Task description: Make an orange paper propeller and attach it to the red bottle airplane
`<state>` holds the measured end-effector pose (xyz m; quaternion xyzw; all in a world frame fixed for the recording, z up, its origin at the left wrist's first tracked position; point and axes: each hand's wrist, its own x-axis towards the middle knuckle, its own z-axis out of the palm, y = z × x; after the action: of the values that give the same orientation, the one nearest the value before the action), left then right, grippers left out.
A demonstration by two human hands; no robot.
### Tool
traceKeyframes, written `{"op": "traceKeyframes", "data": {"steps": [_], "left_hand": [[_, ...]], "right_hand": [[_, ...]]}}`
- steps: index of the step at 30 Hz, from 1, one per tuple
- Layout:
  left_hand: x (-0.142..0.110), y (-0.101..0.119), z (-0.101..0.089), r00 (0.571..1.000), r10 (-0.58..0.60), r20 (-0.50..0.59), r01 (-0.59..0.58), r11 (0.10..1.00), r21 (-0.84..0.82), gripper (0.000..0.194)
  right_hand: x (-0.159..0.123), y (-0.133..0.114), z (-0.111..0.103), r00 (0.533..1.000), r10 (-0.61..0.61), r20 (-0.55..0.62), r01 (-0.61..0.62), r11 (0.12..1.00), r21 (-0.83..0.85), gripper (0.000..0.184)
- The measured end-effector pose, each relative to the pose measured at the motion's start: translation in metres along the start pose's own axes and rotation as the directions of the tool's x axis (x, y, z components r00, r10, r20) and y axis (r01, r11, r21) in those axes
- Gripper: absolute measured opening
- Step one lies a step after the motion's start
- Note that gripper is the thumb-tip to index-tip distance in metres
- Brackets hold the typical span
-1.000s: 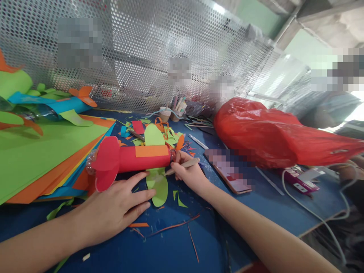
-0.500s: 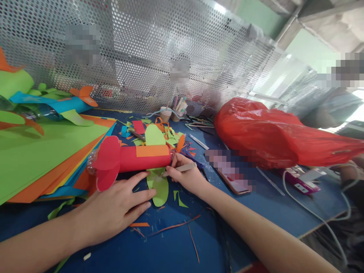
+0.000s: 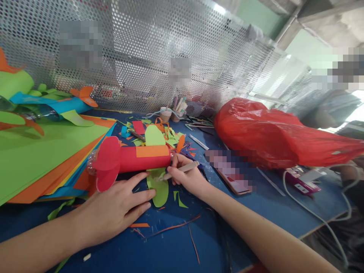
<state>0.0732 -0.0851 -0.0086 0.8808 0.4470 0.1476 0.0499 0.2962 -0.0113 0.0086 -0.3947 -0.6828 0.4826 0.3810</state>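
In my right hand (image 3: 186,176) is a pale marker pen (image 3: 183,168), its tip down on a green paper wing (image 3: 160,194). My left hand (image 3: 123,203) lies with fingers apart, the fingertips pressing the left edge of that wing. The wing belongs to a toy plane (image 3: 127,159) made from a clear bottle wrapped in red paper, with a red tail at its left end. An orange strip (image 3: 152,151) runs along its top, and a second green wing (image 3: 155,135) sticks out on the far side. A small orange propeller blade (image 3: 180,144) shows at the right end.
Coloured paper sheets (image 3: 57,151) are stacked at left, with a blue paper plane (image 3: 71,108) behind. Paper scraps (image 3: 170,135) lie beyond the plane. Cups of markers (image 3: 180,108) stand by the perforated metal screen (image 3: 142,57). At right are a phone (image 3: 230,174) and a red plastic bag (image 3: 264,132).
My right hand has shifted slightly, and the pen now leans a little differently, its tip a bit further left and lower on the wing. My left hand stays in place.
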Motion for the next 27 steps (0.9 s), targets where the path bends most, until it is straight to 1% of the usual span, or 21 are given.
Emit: {"op": "traceKeyframes", "data": {"steps": [2, 4, 9, 12, 15, 19, 27], "left_hand": [[0.0003, 0.0004, -0.0005, 1.000, 0.001, 0.012, -0.001, 1.000, 0.015, 0.041], [0.0006, 0.0008, -0.0010, 1.000, -0.005, 0.021, 0.004, 1.000, 0.022, 0.040], [0.0020, 0.0014, -0.0021, 0.999, -0.025, 0.047, 0.024, 1.000, 0.016, 0.040], [0.0025, 0.0016, -0.0028, 0.999, -0.021, 0.041, 0.021, 1.000, 0.008, 0.039], [0.0021, 0.0013, -0.0032, 0.999, -0.010, 0.034, 0.010, 1.000, 0.009, 0.039], [0.0012, 0.0008, -0.0033, 0.999, -0.001, 0.044, 0.000, 1.000, 0.024, 0.041], [0.0017, 0.0031, -0.0034, 1.000, -0.001, 0.030, 0.001, 1.000, 0.030, 0.041]], "right_hand": [[-0.0009, 0.0008, 0.0019, 0.999, 0.007, 0.031, -0.007, 1.000, -0.008, 0.023], [-0.0014, 0.0017, 0.0034, 0.999, 0.007, 0.036, -0.006, 1.000, -0.022, 0.024], [-0.0020, 0.0010, 0.0048, 1.000, 0.009, 0.021, -0.008, 0.999, -0.048, 0.026], [-0.0019, 0.0013, 0.0046, 1.000, 0.011, -0.005, -0.011, 0.999, -0.043, 0.027], [-0.0022, 0.0036, 0.0043, 0.999, -0.028, -0.017, 0.027, 0.998, -0.062, 0.028], [-0.0035, 0.0061, 0.0051, 0.996, -0.087, -0.001, 0.087, 0.993, -0.083, 0.028], [-0.0045, 0.0072, 0.0048, 0.995, -0.094, 0.033, 0.097, 0.991, -0.096, 0.026]]}}
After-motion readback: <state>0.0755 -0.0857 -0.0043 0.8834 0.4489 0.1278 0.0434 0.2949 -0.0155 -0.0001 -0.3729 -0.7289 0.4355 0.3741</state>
